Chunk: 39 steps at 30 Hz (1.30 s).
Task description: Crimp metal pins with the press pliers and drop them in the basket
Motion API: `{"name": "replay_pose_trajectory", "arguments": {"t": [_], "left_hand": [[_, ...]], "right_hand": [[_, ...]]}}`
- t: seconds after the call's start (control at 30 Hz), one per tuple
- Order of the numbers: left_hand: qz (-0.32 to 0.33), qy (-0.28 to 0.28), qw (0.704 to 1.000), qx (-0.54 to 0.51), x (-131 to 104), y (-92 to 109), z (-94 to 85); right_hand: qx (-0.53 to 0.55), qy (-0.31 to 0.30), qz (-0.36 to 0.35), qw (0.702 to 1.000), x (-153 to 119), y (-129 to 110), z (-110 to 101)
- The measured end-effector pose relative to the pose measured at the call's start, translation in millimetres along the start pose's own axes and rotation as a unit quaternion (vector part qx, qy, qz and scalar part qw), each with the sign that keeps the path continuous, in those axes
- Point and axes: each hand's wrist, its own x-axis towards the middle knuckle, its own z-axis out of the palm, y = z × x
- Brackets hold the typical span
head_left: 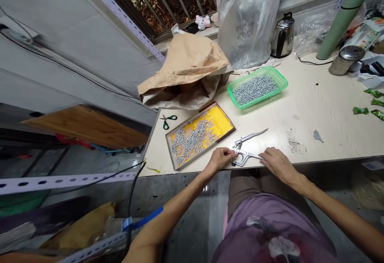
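Note:
Silver hand pliers (251,136), like a snap-press tool with two long handles and a spring, lie at the table's front edge with the handles spread apart. My right hand (277,165) has its fingers closed on the end of the lower handle. At the jaw end, my left hand (221,158) is pinched together; whatever sits between its fingertips is too small to make out. A speck of red shows beside those fingertips. Just left of the pliers, a shallow tray (224,122) with a yellow bottom holds many small silver metal pieces.
Behind the tray are green-handled scissors (166,124) and a brown paper bag (192,61). A green basket (283,85) holds more metal pieces. Farther back stand a plastic bag (250,23), a steel kettle (282,35) and a green flask (340,27). Green-wrapped sweets (360,111) lie right.

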Motion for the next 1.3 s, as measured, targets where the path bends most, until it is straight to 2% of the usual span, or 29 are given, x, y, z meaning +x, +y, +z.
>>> {"name": "replay_pose_trajectory", "arguments": {"t": [0.33,0.5,0.6,0.77,0.93,1.0,1.1,1.3], "left_hand": [[-0.039,-0.023,0.998,0.043,-3,-1,2.5],[-0.087,-0.105,0.991,-0.009,-4,-5,1.6],[-0.108,-0.125,0.986,-0.028,-4,-4,1.0],[-0.134,-0.128,0.982,-0.037,-4,-1,1.4],[-0.145,-0.136,0.979,-0.045,-4,0,1.9],[-0.146,-0.129,0.98,-0.049,-4,-2,2.4],[-0.143,-0.12,0.981,-0.053,-4,-4,3.6],[-0.144,-0.107,0.982,-0.06,-6,-6,5.4]], "right_hand": [[0.011,0.02,-0.006,1.0,-1,4,7],[-0.006,0.011,-0.006,1.0,0,2,5],[-0.016,0.004,-0.004,1.0,0,0,5],[-0.015,-0.029,-0.001,0.999,1,2,0],[-0.029,-0.038,-0.004,0.999,17,21,-12],[-0.04,-0.066,-0.012,0.997,28,29,-15],[-0.042,-0.106,-0.03,0.993,41,37,-13],[-0.03,-0.122,-0.051,0.991,53,43,-6]]}}
